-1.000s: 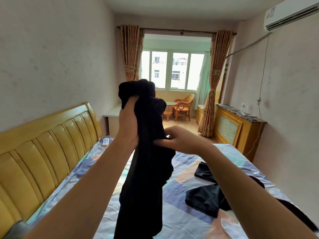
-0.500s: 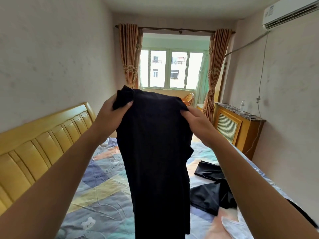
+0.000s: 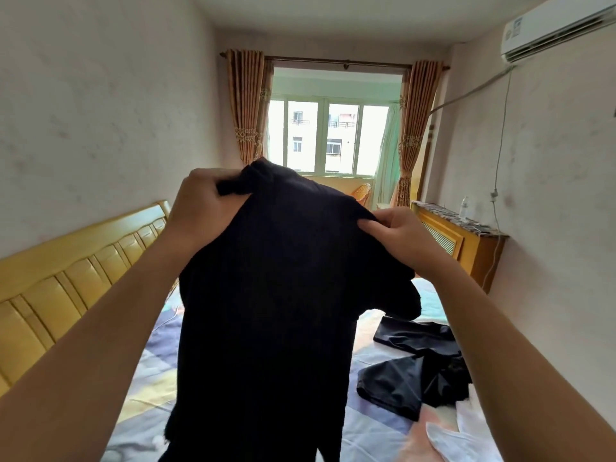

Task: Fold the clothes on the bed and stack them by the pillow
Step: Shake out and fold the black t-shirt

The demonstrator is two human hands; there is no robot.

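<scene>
Both hands holding a black garment (image 3: 266,311) up in the air over the bed (image 3: 156,388), w/ fabric hanging down in front. Left hand (image 3: 203,208) is gripping one top corner, fingers curled round it; right hand (image 3: 396,235) is pinching the other edge. More dark clothes (image 3: 413,378) are lying crumpled on the bed at right.

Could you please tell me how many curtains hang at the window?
2: one curtain hangs left of the window, the other curtain right of it; a black garment hides their lower ends.
</scene>
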